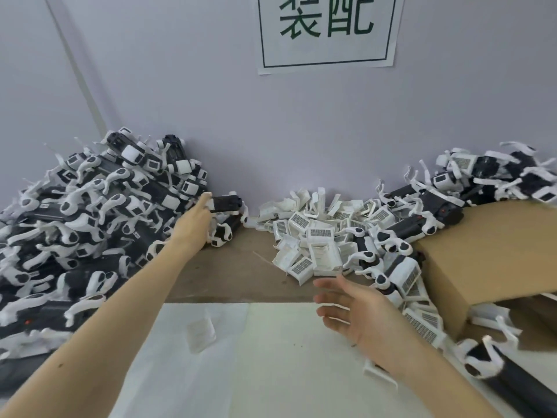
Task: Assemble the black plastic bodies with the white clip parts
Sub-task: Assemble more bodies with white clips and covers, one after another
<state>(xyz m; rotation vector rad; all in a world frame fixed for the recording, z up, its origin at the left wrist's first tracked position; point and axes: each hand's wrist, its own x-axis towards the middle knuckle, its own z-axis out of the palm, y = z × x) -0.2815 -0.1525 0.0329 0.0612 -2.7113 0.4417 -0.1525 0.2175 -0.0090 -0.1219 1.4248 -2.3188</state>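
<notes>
At the left heap, left hand (pixel 196 220) stretched far out gripping a black body (pixel 225 203); right hand (pixel 358 312) hovers, fingers spread loose

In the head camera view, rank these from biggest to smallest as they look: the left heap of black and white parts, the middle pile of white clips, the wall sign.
1. Left heap of black and white plastic parts.
2 and 3. White paper wall sign and middle pile of white clip parts look alike; the sign is cut off at the top and farther away, so unranked.
</notes>
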